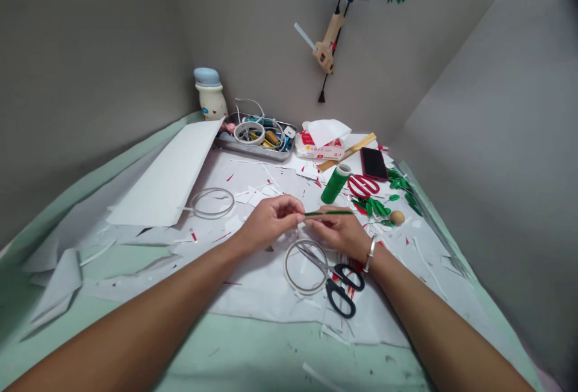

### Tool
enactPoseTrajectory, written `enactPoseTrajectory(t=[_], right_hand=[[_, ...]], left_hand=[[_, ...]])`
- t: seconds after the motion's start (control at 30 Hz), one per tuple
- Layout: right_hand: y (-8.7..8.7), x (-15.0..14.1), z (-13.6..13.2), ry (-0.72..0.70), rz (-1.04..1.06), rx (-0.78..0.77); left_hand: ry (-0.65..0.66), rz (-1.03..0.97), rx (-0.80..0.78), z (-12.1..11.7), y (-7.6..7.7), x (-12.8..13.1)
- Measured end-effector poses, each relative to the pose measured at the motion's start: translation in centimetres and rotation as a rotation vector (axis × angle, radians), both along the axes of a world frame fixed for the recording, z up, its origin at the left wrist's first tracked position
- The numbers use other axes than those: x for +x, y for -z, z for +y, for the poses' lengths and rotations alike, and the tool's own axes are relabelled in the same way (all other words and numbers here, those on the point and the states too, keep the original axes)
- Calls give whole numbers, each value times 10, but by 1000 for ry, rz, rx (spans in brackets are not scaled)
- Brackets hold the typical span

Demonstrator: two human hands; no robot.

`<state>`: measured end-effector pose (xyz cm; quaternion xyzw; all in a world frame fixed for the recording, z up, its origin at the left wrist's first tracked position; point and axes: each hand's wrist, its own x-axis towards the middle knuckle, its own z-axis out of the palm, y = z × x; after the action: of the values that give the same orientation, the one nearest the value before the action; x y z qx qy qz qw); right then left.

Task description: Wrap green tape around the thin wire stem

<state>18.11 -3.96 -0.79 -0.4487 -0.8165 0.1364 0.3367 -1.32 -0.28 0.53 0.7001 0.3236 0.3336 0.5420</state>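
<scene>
My left hand pinches one end of a thin dark green strip, with thumb and fingertips pressed together. The strip runs to the right across my right hand, whose fingers are closed near the same end. A bracelet sits on my right wrist. Just below both hands lie black-handled scissors, partly over a white tape roll. Behind my right hand stands a spool of green thread, slightly tilted in view. Green leaf-like pieces lie to its right, beside a small tan ball.
Red-handled scissors and a phone lie back right. A metal tray of spools and tape, a tissue pack and a jar line the wall. White card lies left. A glue gun hangs above.
</scene>
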Motion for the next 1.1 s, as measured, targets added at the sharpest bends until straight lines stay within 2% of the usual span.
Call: enactPoseTrajectory(t=[0.13, 0.23, 0.3, 0.4, 0.5, 0.6, 0.67, 0.77, 0.87, 0.93, 1.03, 1.1], right_hand=[[-8, -8, -11, -94, -105, 25], [-14, -6, -14, -36, -110, 152], [-16, -2, -13, 16, -99, 219], [-18, 5, -8, 60, -35, 220], [-17, 11, -1, 72, 78, 139], [-12, 13, 3, 85, 130, 47], [-8, 10, 3, 73, 104, 15], [-3, 1, -1, 21, 2, 14], [-2, -6, -7, -38, -94, 32], [-5, -7, -9, -37, -125, 101], [-11, -3, -9, -2, -139, 220], [-14, 1, -7, 21, -123, 242]], left_hand=[[-214, 79, 96, 5, 5, -1], [-268, 213, 261, 4, 7, -1], [-220, 271, 364, 1, 8, -1], [-55, 283, 412, -3, 8, 0], [112, 218, 309, -6, 5, 1], [161, 112, 115, -5, 1, 2], [117, 33, 20, -3, 0, 1], [-15, -40, -19, 0, 0, 1], [-196, 5, 35, 3, 2, 0], [-292, 84, 118, 4, 5, 0], [-305, 222, 290, 4, 8, -1], [-216, 285, 377, 3, 11, -1]])
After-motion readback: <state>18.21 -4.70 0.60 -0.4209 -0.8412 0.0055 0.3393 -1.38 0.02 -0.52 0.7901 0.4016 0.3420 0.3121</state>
